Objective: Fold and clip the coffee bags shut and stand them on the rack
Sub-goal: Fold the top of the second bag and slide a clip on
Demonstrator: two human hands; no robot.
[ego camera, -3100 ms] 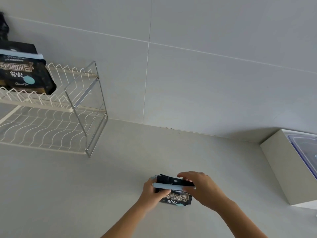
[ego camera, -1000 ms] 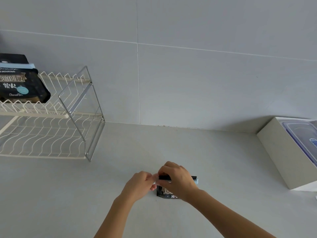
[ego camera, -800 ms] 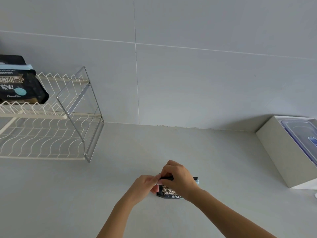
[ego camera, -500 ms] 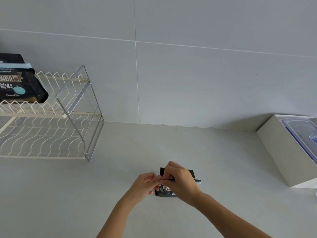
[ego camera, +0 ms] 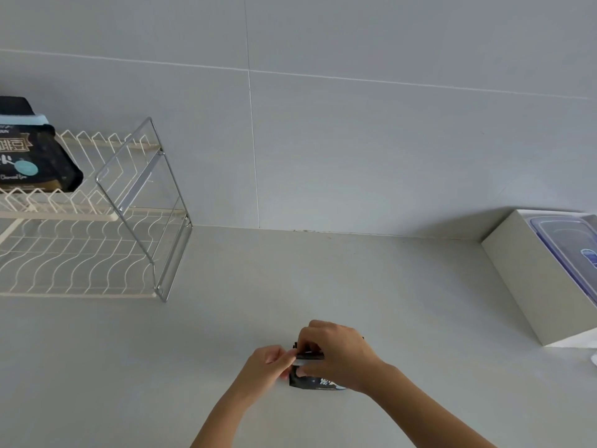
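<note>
Two hands on one bag (ego camera: 318,380), low centre of the counter (ego camera: 371,286), well apart from the rack (ego camera: 142,202) at far left. Bag is black, printed, mostly hidden under the hands.

Right hand (ego camera: 336,354) curled over the bag's top, fingers bent down onto the fold and the pale blue clip (ego camera: 307,363). Left hand (ego camera: 266,363) narrow, fingertips pinching the clip's left end where it juts past the bag. Whether the clip is fully seated can't be told; the hands cover it.

Second bag (ego camera: 35,160) already on the rack's upper tier, leaning, with a blue clip across its top. Lower tier bare. White box (ego camera: 529,273) at right edge holds a clear lidded tub (ego camera: 568,244); not involved.

Step in hand, as judged: clipping the folded top shut on this bag, close to done.

Next move likely calls for:
- pressing the clip home along its whole length so the fold can't spring open
- one firm hold on the bag body
- a long carry left and up to the rack
- setting it between the wires beside the first bag, upright enough not to tip
</note>
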